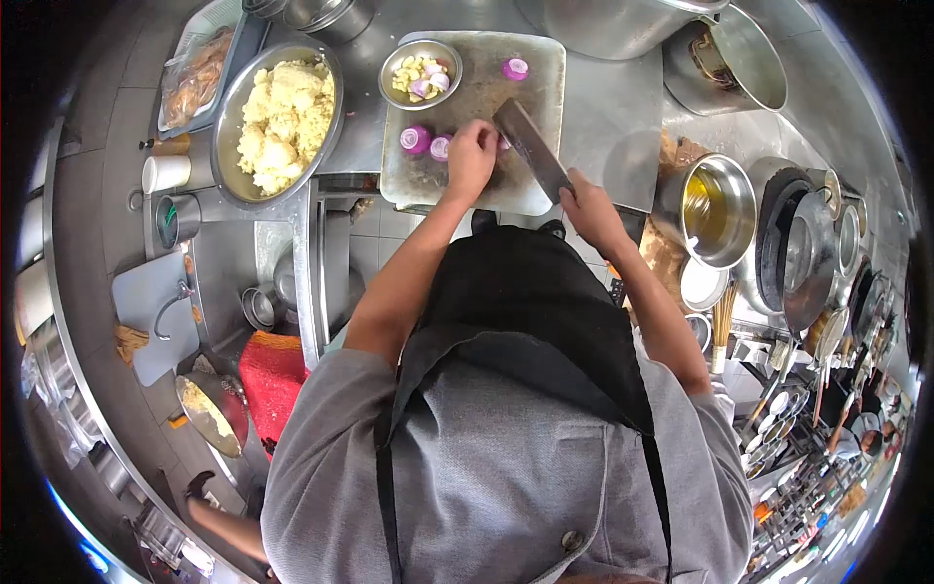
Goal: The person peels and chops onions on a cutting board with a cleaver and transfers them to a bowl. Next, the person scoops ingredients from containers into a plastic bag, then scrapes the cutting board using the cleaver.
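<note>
my gray shirt [516,448] fills the foreground, with a black apron [525,282] over its front. beyond it, both my arms reach to a worn cutting board [477,73] on the metal table [613,117]. my right grip [589,206] is clamped on the handle of a cleaver [530,148], whose broad blade slants up and to the left across the board. my left grip [473,158] is low over the board with its fingers curled close together; a bit of purple onion [503,143] shows between it and the blade, and i cannot tell whether my fingers are pinching it. two purple onions [415,140] lie just left of that grip, and a cut onion piece [516,69] sits apart near the board's far edge. at the far left corner of the board stands a small metal bowl [388,93] with pale cloves [413,70] and onion chunks in it. left of the board, a large bowl [225,131] holds crumbly yellow food [287,127]. to the right is a pot [743,209] with yellowish liquid inside.
</note>
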